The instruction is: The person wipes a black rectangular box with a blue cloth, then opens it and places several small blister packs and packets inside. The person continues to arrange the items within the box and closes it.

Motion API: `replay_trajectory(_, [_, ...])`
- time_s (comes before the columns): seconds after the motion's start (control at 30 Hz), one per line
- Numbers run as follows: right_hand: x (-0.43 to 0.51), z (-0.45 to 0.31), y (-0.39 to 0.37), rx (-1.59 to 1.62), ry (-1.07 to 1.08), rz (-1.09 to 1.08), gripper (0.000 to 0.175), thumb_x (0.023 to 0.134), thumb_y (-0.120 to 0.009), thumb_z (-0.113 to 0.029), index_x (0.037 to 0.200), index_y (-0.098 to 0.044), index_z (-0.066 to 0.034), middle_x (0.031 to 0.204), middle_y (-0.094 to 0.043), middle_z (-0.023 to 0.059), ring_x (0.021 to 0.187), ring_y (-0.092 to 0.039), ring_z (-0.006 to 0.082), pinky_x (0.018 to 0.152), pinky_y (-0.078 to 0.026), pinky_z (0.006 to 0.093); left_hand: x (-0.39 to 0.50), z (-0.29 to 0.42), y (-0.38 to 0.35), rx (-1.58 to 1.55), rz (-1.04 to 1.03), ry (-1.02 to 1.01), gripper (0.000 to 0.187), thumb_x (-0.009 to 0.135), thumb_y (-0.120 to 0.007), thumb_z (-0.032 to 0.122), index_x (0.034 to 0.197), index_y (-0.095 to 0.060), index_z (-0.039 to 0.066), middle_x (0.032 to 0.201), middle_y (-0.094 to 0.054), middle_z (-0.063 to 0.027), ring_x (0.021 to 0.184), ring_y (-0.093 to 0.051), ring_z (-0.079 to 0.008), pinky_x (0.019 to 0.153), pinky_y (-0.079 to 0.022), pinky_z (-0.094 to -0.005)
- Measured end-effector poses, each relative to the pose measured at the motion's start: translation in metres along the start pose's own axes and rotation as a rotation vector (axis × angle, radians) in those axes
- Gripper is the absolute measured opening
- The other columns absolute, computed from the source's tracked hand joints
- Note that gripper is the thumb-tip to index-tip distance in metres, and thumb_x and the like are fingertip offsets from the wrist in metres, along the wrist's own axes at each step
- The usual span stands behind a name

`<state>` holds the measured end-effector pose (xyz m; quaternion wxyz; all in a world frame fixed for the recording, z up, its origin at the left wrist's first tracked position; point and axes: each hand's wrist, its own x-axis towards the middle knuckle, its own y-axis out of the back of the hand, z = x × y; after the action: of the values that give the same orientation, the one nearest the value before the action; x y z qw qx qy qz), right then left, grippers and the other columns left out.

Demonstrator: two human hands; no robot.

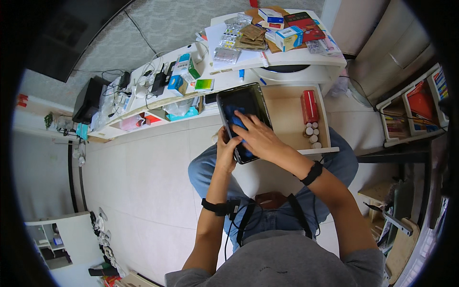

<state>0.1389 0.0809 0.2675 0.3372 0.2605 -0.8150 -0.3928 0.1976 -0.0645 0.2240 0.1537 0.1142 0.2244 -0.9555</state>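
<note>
My left hand (226, 150) grips the lower left edge of a dark tablet-like device (260, 111) with a black rim, held tilted over the left part of a pulled-out drawer. My right hand (256, 134) lies over the device's dark face, its fingers pressing on a crumpled blue cloth (235, 111). Part of the cloth is hidden under the fingers. Inside the wooden drawer (285, 118), to the right of the device, lie a red box (310, 106) and several small white-capped bottles (313, 138).
Medicine boxes (289, 38), blister packs (227, 55) and brown packets (252, 37) cover the white desk (244, 68) above the drawer. Cables and a black adapter (159, 84) lie on the left counter. A shelf with books (416, 107) stands at right. My knees flank the drawer.
</note>
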Motion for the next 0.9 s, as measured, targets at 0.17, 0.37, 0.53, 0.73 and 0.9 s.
replay_trajectory(0.17, [0.034,0.011,-0.003,-0.137,-0.113,0.232,0.034,0.081,-0.058,-0.006,0.115,-0.062,-0.0023,0.139,-0.051,0.0177,0.112,-0.053,0.0356,0.091,-0.053,0.0397,-0.013,0.010,-0.005,0.150,-0.059,-0.016,0.063,0.076,-0.071,0.005,0.133,-0.044,0.000,0.121,-0.055,-0.0089,0.111,-0.054,-0.0188,0.097,-0.043,-0.0308])
replay_trajectory(0.37, [0.021,-0.006,-0.007,0.142,0.137,0.025,0.036,0.069,-0.067,0.005,0.104,-0.065,-0.0039,0.124,-0.059,0.0155,0.110,-0.053,0.0360,0.095,-0.049,0.0424,-0.009,0.030,0.013,0.033,-0.008,-0.045,0.060,0.074,-0.068,0.003,0.130,-0.047,0.000,0.116,-0.058,-0.0092,0.107,-0.056,-0.0195,0.093,-0.046,-0.0312])
replay_trajectory(0.53, [0.012,-0.002,0.008,0.050,0.226,-0.258,0.025,0.072,-0.065,0.000,0.096,-0.071,-0.0068,0.109,-0.064,0.0096,0.107,-0.056,0.0312,0.089,-0.050,0.0405,-0.015,0.025,0.021,0.148,-0.018,-0.083,0.068,0.070,-0.071,0.004,0.132,-0.046,-0.002,0.114,-0.058,-0.0095,0.103,-0.057,-0.0187,0.092,-0.046,-0.0301])
replay_trajectory(0.73, [0.033,0.002,0.030,-0.497,0.222,0.171,0.024,0.079,-0.061,-0.014,0.099,-0.072,-0.0080,0.105,-0.062,0.0090,0.103,-0.054,0.0265,0.087,-0.044,0.0362,-0.022,0.036,0.014,0.291,0.038,-0.238,0.069,0.069,-0.075,0.007,0.132,-0.047,-0.002,0.114,-0.058,-0.0090,0.103,-0.056,-0.0189,0.094,-0.045,-0.0310])
replay_trajectory(0.9, [0.027,-0.003,0.007,-0.622,0.097,0.132,0.032,0.082,-0.060,-0.015,0.111,-0.068,-0.0060,0.103,-0.063,0.0117,0.102,-0.056,0.0259,0.088,-0.042,0.0373,-0.019,0.048,0.008,0.462,0.094,-0.360,0.065,0.070,-0.078,0.007,0.129,-0.050,-0.002,0.114,-0.059,-0.0096,0.105,-0.056,-0.0189,0.096,-0.044,-0.0312])
